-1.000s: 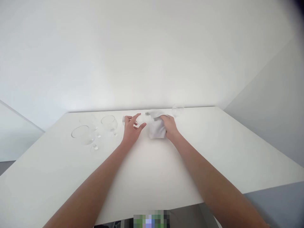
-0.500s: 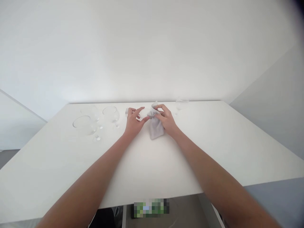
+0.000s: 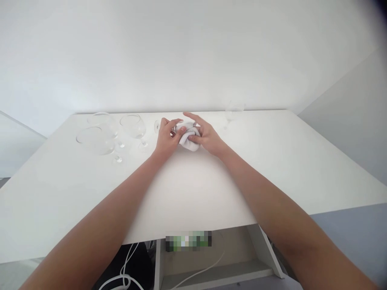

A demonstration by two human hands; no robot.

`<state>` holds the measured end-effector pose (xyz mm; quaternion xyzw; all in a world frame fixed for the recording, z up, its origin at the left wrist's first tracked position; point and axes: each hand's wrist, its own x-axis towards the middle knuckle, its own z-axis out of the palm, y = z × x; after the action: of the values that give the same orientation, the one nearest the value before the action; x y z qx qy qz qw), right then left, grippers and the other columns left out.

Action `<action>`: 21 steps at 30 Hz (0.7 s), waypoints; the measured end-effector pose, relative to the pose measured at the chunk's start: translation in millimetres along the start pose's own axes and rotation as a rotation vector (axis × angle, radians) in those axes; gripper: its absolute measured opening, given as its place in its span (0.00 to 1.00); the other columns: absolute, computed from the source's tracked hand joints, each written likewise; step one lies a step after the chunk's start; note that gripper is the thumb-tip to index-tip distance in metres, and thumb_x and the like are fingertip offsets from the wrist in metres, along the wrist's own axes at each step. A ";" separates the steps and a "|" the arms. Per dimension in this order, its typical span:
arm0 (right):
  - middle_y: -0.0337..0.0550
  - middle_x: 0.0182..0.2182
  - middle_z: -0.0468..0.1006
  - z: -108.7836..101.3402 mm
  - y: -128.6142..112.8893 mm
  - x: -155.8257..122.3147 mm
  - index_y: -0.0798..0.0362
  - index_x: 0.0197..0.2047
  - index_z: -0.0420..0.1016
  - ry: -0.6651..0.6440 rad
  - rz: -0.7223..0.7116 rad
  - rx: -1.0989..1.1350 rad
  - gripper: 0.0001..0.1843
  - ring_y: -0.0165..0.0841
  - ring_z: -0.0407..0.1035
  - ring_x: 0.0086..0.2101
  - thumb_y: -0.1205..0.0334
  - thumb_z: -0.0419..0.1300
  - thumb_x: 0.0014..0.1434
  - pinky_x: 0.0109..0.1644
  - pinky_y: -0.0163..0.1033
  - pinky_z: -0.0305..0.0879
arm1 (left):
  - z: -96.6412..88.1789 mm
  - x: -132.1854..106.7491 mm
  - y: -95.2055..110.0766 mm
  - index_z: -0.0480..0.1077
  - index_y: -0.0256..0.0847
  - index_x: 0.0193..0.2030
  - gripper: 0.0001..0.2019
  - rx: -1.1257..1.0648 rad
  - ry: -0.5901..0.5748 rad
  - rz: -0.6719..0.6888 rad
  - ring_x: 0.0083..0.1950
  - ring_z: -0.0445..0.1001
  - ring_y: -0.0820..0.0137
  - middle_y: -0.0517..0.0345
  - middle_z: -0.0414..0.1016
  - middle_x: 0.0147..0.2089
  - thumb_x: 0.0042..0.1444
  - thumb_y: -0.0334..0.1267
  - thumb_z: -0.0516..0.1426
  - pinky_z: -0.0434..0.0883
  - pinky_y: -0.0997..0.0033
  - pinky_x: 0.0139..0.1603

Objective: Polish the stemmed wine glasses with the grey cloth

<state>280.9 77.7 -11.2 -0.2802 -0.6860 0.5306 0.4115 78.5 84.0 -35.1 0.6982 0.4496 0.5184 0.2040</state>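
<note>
A small glass (image 3: 169, 128), lying on its side with its foot showing at the 9 o'clock side of the hands, is gripped by the left hand (image 3: 165, 139), whose fingers are curled around it. A white cloth (image 3: 188, 137) is bunched against the glass and is grasped by the right hand (image 3: 206, 137), thumb and fingers pressed into the folds. Both hands sit close together near the far edge of the white table (image 3: 272, 169), toward 12 o'clock from the person, and how much of the glass is covered by the cloth cannot be told, since clear glass against white is hard to read.

As a judgement, the wiping is best done with the glass held by its bowl and not by its stem, so that no twisting load is put on the thin part. The cloth should be turned around the bowl while the glass is kept steady, and pressure should be kept light.

Three larger stemmed glasses (image 3: 93, 139) stand upright at 10 o'clock, well apart from the left hand, and one more glass (image 3: 234, 110) stands at 1 o'clock near the far edge. The elbows should be kept clear of these, as they could easily be knocked
</note>
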 end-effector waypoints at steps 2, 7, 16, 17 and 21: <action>0.44 0.46 0.83 0.6 3.3 2.1 0.42 0.76 0.62 0.097 0.022 0.140 0.45 0.42 0.78 0.46 0.44 0.72 0.60 0.54 0.49 0.77 | 0.5 0.2 -1.2 0.77 0.46 0.61 0.28 -0.060 -0.034 0.010 0.44 0.75 0.68 0.51 0.64 0.51 0.67 0.65 0.57 0.83 0.65 0.40; 0.43 0.57 0.80 -3.8 5.2 5.0 0.39 0.63 0.73 0.261 0.006 0.326 0.29 0.41 0.77 0.53 0.42 0.68 0.63 0.61 0.53 0.77 | 1.6 0.0 0.0 0.70 0.50 0.69 0.27 -0.033 -0.103 0.130 0.44 0.75 0.71 0.47 0.66 0.63 0.70 0.61 0.57 0.81 0.64 0.50; 0.43 0.59 0.80 -11.1 -5.9 -1.7 0.39 0.73 0.69 0.031 -0.141 -0.357 0.37 0.43 0.76 0.50 0.51 0.70 0.62 0.57 0.50 0.76 | -1.3 1.7 -1.2 0.75 0.50 0.66 0.27 0.065 -0.026 0.082 0.37 0.74 0.71 0.52 0.72 0.51 0.70 0.62 0.56 0.77 0.64 0.44; 0.43 0.56 0.81 -10.6 -3.7 -1.3 0.39 0.74 0.68 0.036 -0.135 -0.371 0.38 0.42 0.76 0.48 0.50 0.69 0.63 0.56 0.50 0.76 | -1.0 1.8 -1.4 0.76 0.49 0.65 0.27 0.060 -0.031 0.067 0.38 0.75 0.70 0.52 0.72 0.51 0.70 0.62 0.56 0.77 0.64 0.44; 0.45 0.47 0.81 -8.1 10.9 6.1 0.40 0.78 0.60 0.167 -0.115 -0.254 0.43 0.45 0.77 0.48 0.38 0.65 0.66 0.56 0.53 0.77 | 1.6 1.1 -0.1 0.74 0.49 0.65 0.24 0.014 -0.055 0.026 0.46 0.77 0.66 0.50 0.73 0.52 0.73 0.59 0.53 0.78 0.64 0.48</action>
<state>284.2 89.8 -19.3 -0.3334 -0.7259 0.3899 0.4582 80.0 85.3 -35.2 0.7195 0.4381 0.4986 0.2046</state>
